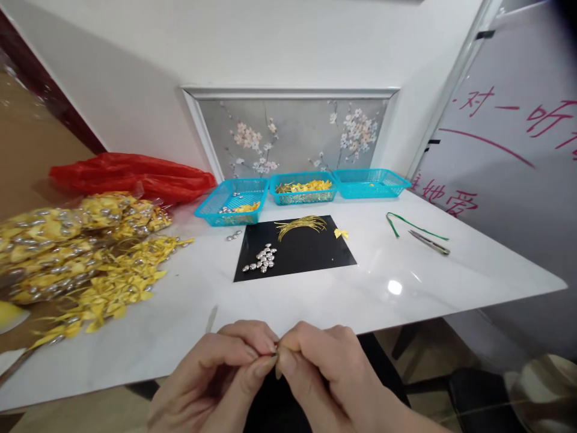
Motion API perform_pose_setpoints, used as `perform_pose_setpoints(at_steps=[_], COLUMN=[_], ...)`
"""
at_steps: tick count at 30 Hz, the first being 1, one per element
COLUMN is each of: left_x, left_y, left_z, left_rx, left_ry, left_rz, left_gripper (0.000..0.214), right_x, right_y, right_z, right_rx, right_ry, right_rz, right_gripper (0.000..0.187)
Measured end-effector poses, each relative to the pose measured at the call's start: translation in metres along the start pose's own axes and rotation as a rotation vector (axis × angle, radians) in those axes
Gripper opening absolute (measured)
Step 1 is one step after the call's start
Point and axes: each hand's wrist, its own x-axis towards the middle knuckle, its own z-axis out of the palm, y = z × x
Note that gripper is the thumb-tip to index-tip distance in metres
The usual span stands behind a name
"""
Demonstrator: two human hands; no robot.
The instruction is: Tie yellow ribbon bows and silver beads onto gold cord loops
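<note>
My left hand (216,373) and my right hand (329,373) meet at the near edge of the white table (406,282), fingertips pinched together on something too small to make out. Beyond them lies a black mat (306,252) carrying a cluster of silver beads (264,258), a bundle of gold wires (300,224) and one yellow bow (341,233). A big heap of finished yellow bows with silver beads (90,264) covers the table's left side.
Three turquoise baskets (232,201) (304,188) (369,182) line the back, two holding yellow pieces. A green ribbon (408,224) and metal tweezers (430,242) lie at the right. A red plastic bag (135,174) sits at the back left. A whiteboard (505,150) stands right.
</note>
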Motion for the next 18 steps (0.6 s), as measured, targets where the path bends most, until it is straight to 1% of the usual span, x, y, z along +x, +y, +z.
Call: perform_pose_setpoints(at_steps=[3,6,9,11,12,13,15,17,18], left_x=[0.002,0.003,0.002,0.001,0.000,0.001,0.003,0.007,0.009], left_y=[-0.003,-0.004,-0.005,-0.007,-0.007,-0.007,-0.006,-0.004,-0.002], left_z=[-0.002,-0.004,-0.007,-0.009,-0.010,-0.011,-0.012,-0.012,-0.012], left_rx=[-0.035,-0.054,-0.064,-0.081,-0.089,-0.094,-0.103,-0.110,-0.117], left_ry=[-0.048,-0.089,-0.103,-0.116,-0.120,-0.112,-0.049,0.022,0.035], left_rz=[0.027,0.030,-0.004,-0.050,-0.083,-0.117,-0.178,-0.219,-0.234], left_gripper=[0.016,0.015,0.014,0.015,0.015,0.015,0.015,0.018,0.020], right_x=[0.001,0.000,0.000,0.001,0.002,0.003,0.004,0.004,0.003], right_y=[-0.003,-0.004,-0.001,0.002,0.004,0.005,0.006,0.006,0.005], right_z=[0.001,0.002,0.004,0.007,0.008,0.008,0.009,0.009,0.009], right_rx=[0.054,0.088,0.096,0.136,0.162,0.180,0.193,0.202,0.211], right_ry=[-0.033,-0.051,0.026,0.094,0.115,0.133,0.161,0.208,0.234], right_rz=[0.033,0.057,0.044,-0.029,-0.087,-0.139,-0.201,-0.196,-0.180], right_gripper=[0.027,0.012,0.012,0.005,0.007,0.010,0.014,0.013,0.013])
